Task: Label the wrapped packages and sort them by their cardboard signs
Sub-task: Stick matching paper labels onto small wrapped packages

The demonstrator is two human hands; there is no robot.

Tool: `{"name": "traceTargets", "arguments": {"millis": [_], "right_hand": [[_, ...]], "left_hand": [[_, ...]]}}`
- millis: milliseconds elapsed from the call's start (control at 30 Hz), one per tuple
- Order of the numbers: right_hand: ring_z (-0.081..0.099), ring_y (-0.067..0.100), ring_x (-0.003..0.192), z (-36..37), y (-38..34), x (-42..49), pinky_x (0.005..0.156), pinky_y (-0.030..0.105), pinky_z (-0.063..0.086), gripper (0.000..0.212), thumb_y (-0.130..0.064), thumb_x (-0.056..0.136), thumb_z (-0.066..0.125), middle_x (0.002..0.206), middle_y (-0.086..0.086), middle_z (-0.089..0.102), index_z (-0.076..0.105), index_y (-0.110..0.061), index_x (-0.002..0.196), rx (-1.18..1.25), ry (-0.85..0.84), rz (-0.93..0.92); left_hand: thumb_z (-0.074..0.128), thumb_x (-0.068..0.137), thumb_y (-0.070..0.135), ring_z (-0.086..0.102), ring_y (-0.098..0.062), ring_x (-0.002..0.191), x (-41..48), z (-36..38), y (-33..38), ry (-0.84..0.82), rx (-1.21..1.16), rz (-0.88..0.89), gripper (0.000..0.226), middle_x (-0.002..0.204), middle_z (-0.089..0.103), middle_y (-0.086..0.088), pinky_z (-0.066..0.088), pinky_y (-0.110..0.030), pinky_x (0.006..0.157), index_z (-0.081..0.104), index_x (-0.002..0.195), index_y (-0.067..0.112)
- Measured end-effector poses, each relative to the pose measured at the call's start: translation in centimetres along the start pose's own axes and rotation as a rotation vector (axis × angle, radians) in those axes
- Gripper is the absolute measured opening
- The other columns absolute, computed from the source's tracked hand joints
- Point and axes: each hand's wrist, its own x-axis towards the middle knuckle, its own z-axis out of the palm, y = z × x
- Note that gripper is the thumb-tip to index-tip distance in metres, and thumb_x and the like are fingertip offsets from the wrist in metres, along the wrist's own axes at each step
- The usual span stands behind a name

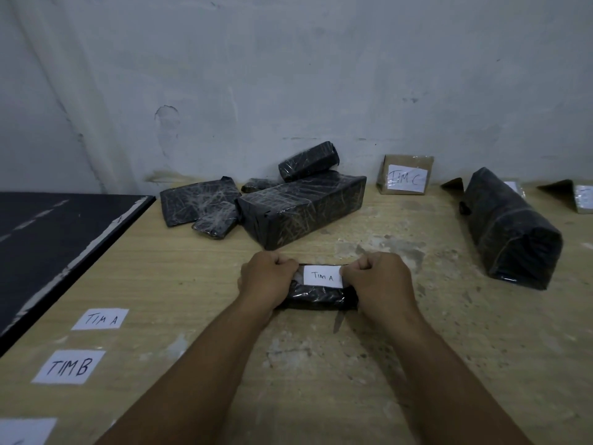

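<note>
2 hands hold 1 black wrapped package (321,298) flat on the table (192,284), near the middle of the head view. On its left end the left hand (268,277) has its fingers curled over the far edge. At the right end the right hand (375,281) is curled the same way. Between them, on top of the package, sits a white label (322,276) reading "TIM A". Both hands touch its short edges, but I cannot tell whether the fingertips pinch the paper itself.

Behind, close to the wall (288,75), lies a pile of 5 more wrapped parcels. The big package (301,213) is nearest, with a small roll (308,160) tilted on its far top. Left of it is a flat package (195,200), and a little one (215,220) leans on that one's front edge. The 5th is mostly hidden behind them.

Right of the pile a cardboard sign (406,175) stands against the wall, marked "TIM C". Further right a long package (510,229) lies alone, partly hiding a 2nd sign (452,184). A 3rd sign (577,195) is cut off by the frame edge, and neither of these 2 can be read.

At front left, 3 paper slips lie on the table: "TIM A" (100,318), "TIM B" (69,367), and 1 cut off (25,430). A black board (48,239) lies left of them.
</note>
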Motion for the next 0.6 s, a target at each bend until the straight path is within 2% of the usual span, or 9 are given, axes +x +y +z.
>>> {"name": "traceTargets", "arguments": {"millis": [67,167,267,333,400,533,600], "right_hand": [[0.061,0.019,0.054,0.0,0.0,0.0,0.046,0.027,0.046,0.014,-0.011,0.081,0.068,0.061,0.006,0.068,0.07,-0.006,0.068,0.001,0.008,0.0],[0.066,0.027,0.059,0.1,0.0,0.0,0.054,0.035,0.053,0.015,-0.011,0.081,0.067,0.064,0.008,0.069,0.07,-0.006,0.068,-0.005,0.011,0.005],[0.067,0.024,0.064,0.2,0.1,0.1,0.06,0.04,0.058,0.015,-0.013,0.082,0.067,0.068,0.005,0.07,0.07,-0.007,0.068,-0.008,0.017,0.005],[0.067,0.02,0.066,0.2,0.0,0.0,0.061,0.039,0.058,0.015,-0.012,0.081,0.067,0.069,0.005,0.071,0.07,-0.007,0.068,0.0,0.015,0.007],[0.064,0.017,0.058,0.1,-0.1,-0.2,0.055,0.034,0.054,0.017,-0.009,0.081,0.067,0.065,0.009,0.07,0.07,-0.005,0.065,0.011,0.009,0.005],[0.058,0.014,0.049,-0.2,-0.3,-0.5,0.048,0.027,0.047,0.019,-0.007,0.08,0.067,0.062,0.008,0.071,0.069,-0.006,0.061,0.032,-0.01,0.009],[0.058,0.014,0.05,-0.2,-0.2,-0.5,0.047,0.026,0.046,0.018,-0.008,0.079,0.067,0.062,0.006,0.071,0.069,-0.006,0.061,0.036,-0.012,0.012]], "left_hand": [[0.058,0.071,0.043,0.07,-0.028,0.088,-0.2,0.0,-0.1,0.006,0.027,0.013,0.025,0.077,0.075,0.001,0.055,-0.046,0.088,0.072,0.066,0.023],[0.06,0.086,0.034,0.066,-0.02,0.098,-0.9,0.1,-0.4,0.031,0.078,0.132,0.013,0.089,0.073,0.015,0.051,-0.041,0.095,0.069,0.077,0.031],[0.061,0.094,0.02,0.066,-0.012,0.092,-1.5,-0.5,-0.9,-0.005,0.097,0.29,0.015,0.091,0.071,0.013,0.051,-0.032,0.085,0.064,0.083,0.031],[0.065,0.093,0.018,0.066,-0.009,0.087,-1.7,-1.4,-0.9,-0.091,0.096,0.333,0.012,0.089,0.072,0.01,0.048,-0.025,0.075,0.066,0.087,0.028],[0.068,0.092,0.018,0.066,-0.003,0.084,-1.8,-2.4,-0.8,-0.185,0.112,0.341,0.01,0.09,0.072,0.011,0.046,-0.019,0.07,0.07,0.09,0.028],[0.08,0.083,0.024,0.069,-0.001,0.092,-2.0,-3.8,-0.9,-0.304,0.123,0.325,0.016,0.101,0.075,0.013,0.051,-0.016,0.079,0.077,0.097,0.031],[0.085,0.077,0.024,0.07,-0.001,0.092,-2.1,-4.0,-0.9,-0.281,0.132,0.303,0.022,0.1,0.076,0.014,0.05,-0.013,0.078,0.079,0.097,0.032]]}}
